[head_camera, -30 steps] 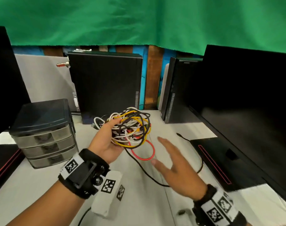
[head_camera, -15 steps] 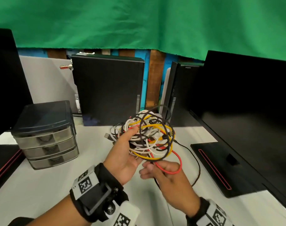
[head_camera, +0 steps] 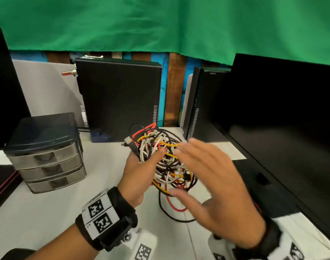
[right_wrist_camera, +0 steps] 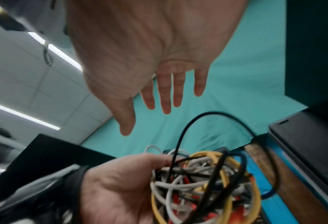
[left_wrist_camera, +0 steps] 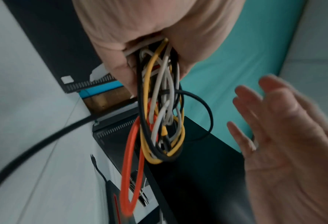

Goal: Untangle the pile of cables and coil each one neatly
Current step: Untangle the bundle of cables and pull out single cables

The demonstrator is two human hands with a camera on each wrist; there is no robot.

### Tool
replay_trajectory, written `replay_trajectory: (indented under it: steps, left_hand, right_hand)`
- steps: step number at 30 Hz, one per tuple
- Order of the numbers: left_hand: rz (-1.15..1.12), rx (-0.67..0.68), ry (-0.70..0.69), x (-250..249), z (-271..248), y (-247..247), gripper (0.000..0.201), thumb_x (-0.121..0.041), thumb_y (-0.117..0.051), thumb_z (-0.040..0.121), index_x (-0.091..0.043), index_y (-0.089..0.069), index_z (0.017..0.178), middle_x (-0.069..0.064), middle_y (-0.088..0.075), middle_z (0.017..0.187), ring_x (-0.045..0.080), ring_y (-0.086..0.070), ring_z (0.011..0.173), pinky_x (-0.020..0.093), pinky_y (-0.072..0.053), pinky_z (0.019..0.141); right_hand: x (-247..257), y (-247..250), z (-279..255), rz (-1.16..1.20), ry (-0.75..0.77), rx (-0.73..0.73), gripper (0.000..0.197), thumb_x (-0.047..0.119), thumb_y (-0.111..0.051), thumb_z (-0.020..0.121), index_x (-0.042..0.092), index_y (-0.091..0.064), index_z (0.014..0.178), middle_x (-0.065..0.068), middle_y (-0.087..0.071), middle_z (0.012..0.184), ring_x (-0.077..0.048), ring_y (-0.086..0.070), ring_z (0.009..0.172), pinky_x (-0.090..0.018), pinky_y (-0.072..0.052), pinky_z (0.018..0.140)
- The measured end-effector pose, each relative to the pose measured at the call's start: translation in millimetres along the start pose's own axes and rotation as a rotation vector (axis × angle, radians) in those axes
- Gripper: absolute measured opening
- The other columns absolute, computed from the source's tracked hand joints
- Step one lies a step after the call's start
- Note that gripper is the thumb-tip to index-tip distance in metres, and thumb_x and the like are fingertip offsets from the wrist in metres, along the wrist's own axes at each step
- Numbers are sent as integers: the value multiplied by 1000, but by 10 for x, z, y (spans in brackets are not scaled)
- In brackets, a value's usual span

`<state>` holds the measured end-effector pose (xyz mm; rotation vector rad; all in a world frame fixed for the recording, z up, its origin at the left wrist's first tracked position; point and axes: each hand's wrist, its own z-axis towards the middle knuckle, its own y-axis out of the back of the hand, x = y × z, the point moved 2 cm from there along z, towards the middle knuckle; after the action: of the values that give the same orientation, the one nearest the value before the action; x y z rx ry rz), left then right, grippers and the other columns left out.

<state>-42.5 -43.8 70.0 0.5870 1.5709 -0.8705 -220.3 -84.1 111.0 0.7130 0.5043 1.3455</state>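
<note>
**White desk, one knot of cables held over it**

Nearest us, at centre frame, our left hand (head_camera: 139, 175) curls its fingers around the cable tangle (head_camera: 165, 160): thin, round white, yellow, red and black cords. Our right hand (head_camera: 214, 190) hovers beside it, fingers straight and spread, holding nothing. Farther left, a smoky plastic drawer unit (head_camera: 47, 156) holds contents too dim to identify.

Right hand (head_camera: 214, 186) released the cable tangle (head_camera: 166, 162) and opened flat.
</note>
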Motion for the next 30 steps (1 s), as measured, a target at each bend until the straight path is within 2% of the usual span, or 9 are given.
replay_trajectory:
  steps: [2,4,9,13,16,19,22,25,30]
  left_hand:
    - [86,23,-67,-30,-16,-9,35,-26,-72,92,-30,-63,126,-6,-75,113,14,-71,106,47,-55,95]
    - [122,9,-103,-51,-10,-2,34,-23,-73,90,-29,-64,122,-10,-76,109,9,-72,102,41,-55,95]
    - [184,17,-98,-45,43,42,34,-18,-75,88,-30,-64,118,-14,-76,103,3,-72,94,32,-56,88]
    - [131,-45,-90,-46,155,156,34,-16,-74,89,-27,-64,120,-13,-77,101,2,-73,90,24,-55,77]
    - [51,-55,-22,-47,210,206,38,-19,-75,88,-21,-64,124,-3,-77,105,15,-74,97,39,-58,88]
    - [51,-47,-23,-19,227,184,39,-19,-75,88,-21,-63,125,-2,-77,107,16,-74,98,42,-58,90]
    - [84,-25,-38,33,209,139,37,-20,-74,89,-24,-64,124,-5,-77,107,13,-74,98,36,-59,85]
    - [75,-9,-13,74,193,133,33,-19,-73,90,-21,-65,123,-3,-77,105,13,-74,95,25,-59,71]
    - [66,27,36,137,180,114,35,-18,-74,89,-19,-64,123,0,-78,105,16,-75,94,30,-61,73]
  right_hand:
    - [9,-153,-36,-179,4,69,51,49,-62,90,24,-59,134,6,-64,131,-18,-54,129,-51,-32,115]
    - [-74,-223,-55,-275,30,69,30,42,-58,92,25,-70,112,8,-69,97,-17,-64,99,-51,-39,106]
    - [-282,-171,-31,-258,113,91,7,19,-67,88,19,-73,83,5,-57,66,-20,-53,64,-32,-45,68]
    - [-902,198,-95,-50,-509,-395,11,18,-62,97,15,-68,88,2,-66,73,-23,-64,67,-43,-55,68]
    - [-1214,263,-229,-155,-797,-338,16,15,-60,94,14,-64,109,-3,-70,93,-29,-67,87,-44,-55,78]
    - [-931,40,-180,-315,-566,-132,49,4,-61,88,10,-52,137,-11,-63,121,-31,-58,109,-45,-51,86]
    - [-414,-160,-56,-164,-174,-42,44,7,-60,90,11,-58,134,-7,-62,128,-26,-57,116,-41,-47,98]
    - [-174,-375,-96,-87,29,97,29,28,-67,90,18,-69,117,2,-67,115,-20,-60,107,-36,-45,93]
    - [-247,-518,-157,-239,29,122,22,36,-58,93,21,-75,93,7,-64,83,-17,-56,79,-31,-42,69]
